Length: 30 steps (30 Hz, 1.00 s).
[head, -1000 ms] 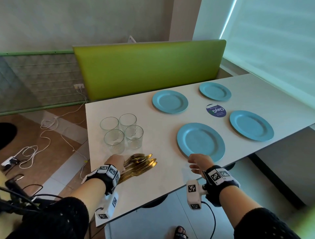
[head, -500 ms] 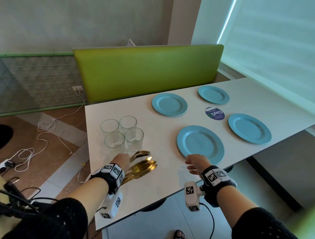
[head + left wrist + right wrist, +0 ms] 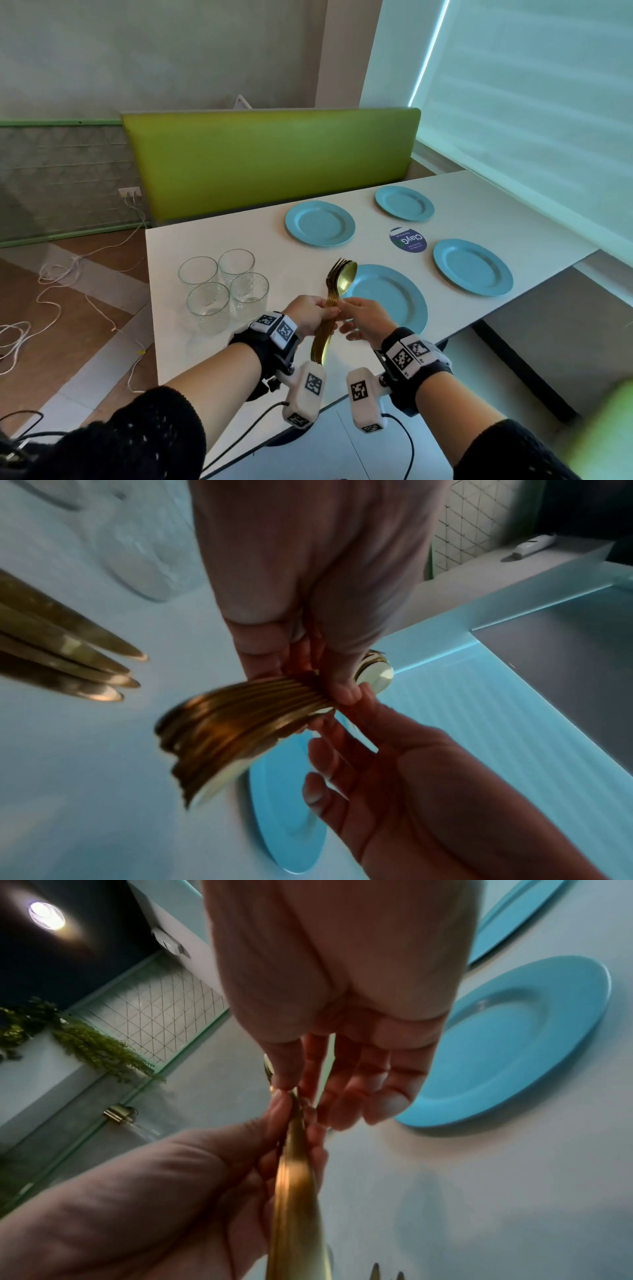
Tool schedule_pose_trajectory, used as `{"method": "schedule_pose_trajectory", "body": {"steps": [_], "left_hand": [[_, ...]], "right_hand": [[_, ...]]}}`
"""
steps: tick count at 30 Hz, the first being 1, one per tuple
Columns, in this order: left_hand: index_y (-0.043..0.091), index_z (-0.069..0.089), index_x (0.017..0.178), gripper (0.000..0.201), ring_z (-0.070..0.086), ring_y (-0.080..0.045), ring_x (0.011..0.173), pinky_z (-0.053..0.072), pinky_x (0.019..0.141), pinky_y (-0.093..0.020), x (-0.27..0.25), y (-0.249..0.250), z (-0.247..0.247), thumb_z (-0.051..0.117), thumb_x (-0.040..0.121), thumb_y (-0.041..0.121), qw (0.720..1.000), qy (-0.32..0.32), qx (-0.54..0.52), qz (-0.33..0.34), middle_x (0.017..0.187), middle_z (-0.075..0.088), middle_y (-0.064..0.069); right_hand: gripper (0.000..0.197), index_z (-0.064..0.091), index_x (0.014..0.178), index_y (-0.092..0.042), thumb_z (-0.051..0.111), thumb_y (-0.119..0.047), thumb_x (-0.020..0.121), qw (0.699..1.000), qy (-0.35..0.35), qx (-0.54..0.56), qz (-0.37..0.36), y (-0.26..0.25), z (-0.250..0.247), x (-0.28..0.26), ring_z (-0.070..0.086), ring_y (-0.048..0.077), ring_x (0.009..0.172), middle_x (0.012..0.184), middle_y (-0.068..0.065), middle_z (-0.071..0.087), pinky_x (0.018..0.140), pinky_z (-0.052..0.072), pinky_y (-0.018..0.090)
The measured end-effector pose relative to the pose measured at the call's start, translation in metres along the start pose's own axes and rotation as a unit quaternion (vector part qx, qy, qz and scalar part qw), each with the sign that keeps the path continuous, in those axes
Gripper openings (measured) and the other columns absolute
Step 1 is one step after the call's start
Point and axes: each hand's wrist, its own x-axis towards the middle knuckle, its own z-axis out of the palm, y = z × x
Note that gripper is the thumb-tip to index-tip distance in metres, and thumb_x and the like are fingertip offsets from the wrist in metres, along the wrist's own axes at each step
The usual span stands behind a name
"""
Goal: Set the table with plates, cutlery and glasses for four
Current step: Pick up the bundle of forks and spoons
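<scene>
Head view: gold cutlery bundle (image 3: 334, 301), forks and spoons stacked, held upright above the near edge of the white surface (image 3: 212, 346); left hand (image 3: 308, 317) wrapped around the handles, right hand (image 3: 364, 320) pinching one piece at the bundle, other fingers loose. Four blue plates (image 3: 390, 298) laid out right. Four glasses (image 3: 222, 291) clustered left. More gold pieces (image 3: 68, 656) lie on the surface, per left wrist view.
</scene>
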Motion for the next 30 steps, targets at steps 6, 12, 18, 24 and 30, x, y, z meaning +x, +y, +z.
{"method": "schedule_pose_trajectory", "body": {"steps": [6,12,18,24,30], "left_hand": [[0.004,0.061,0.096,0.007,0.062,-0.008,0.052,0.050,0.049,-0.017,0.021,0.014,0.027,0.057,0.091,0.006,0.999,-0.036,-0.004,0.011,0.074,0.062,-0.006],[0.011,0.059,0.079,0.012,0.057,-0.011,0.055,0.049,0.051,-0.021,0.051,0.024,0.055,0.059,0.090,0.008,1.000,-0.028,0.011,0.004,0.068,0.059,-0.003],[0.008,0.053,0.074,0.018,0.055,-0.014,0.055,0.051,0.052,-0.020,0.092,0.039,0.077,0.057,0.091,0.006,0.999,0.023,-0.029,-0.033,0.066,0.056,-0.007],[0.008,0.052,0.074,0.018,0.055,-0.015,0.052,0.051,0.056,-0.024,0.139,0.056,0.086,0.055,0.091,0.003,0.993,0.092,-0.051,-0.047,0.066,0.055,-0.008],[0.010,0.059,0.076,0.012,0.059,-0.022,0.065,0.051,0.089,-0.040,0.171,0.057,0.090,0.061,0.088,0.009,0.985,0.140,-0.070,-0.067,0.067,0.062,-0.007]], "right_hand": [[0.012,0.063,0.087,-0.012,0.055,-0.017,0.094,0.999,0.031,0.039,0.000,0.001,-0.040,0.002,0.052,0.011,0.056,0.073,0.002,0.061,0.049,0.043,0.018],[0.014,0.061,0.082,-0.013,0.054,-0.015,0.094,0.996,0.056,0.072,0.001,0.006,-0.076,0.022,0.053,0.012,0.056,0.072,0.001,0.060,0.048,0.043,0.018],[0.013,0.059,0.079,-0.015,0.058,-0.015,0.092,0.994,0.099,0.043,0.029,0.013,-0.136,0.067,0.051,0.011,0.051,0.067,0.001,0.058,0.045,0.042,0.018],[0.008,0.063,0.088,-0.009,0.059,-0.015,0.091,0.985,0.115,-0.113,0.063,0.026,-0.211,0.124,0.046,0.014,0.052,0.066,0.003,0.056,0.048,0.039,0.023],[0.006,0.066,0.082,-0.018,0.064,-0.024,0.084,0.943,0.107,-0.306,0.081,0.037,-0.244,0.165,0.057,0.020,0.075,0.083,0.003,0.065,0.078,0.052,0.032]]}}
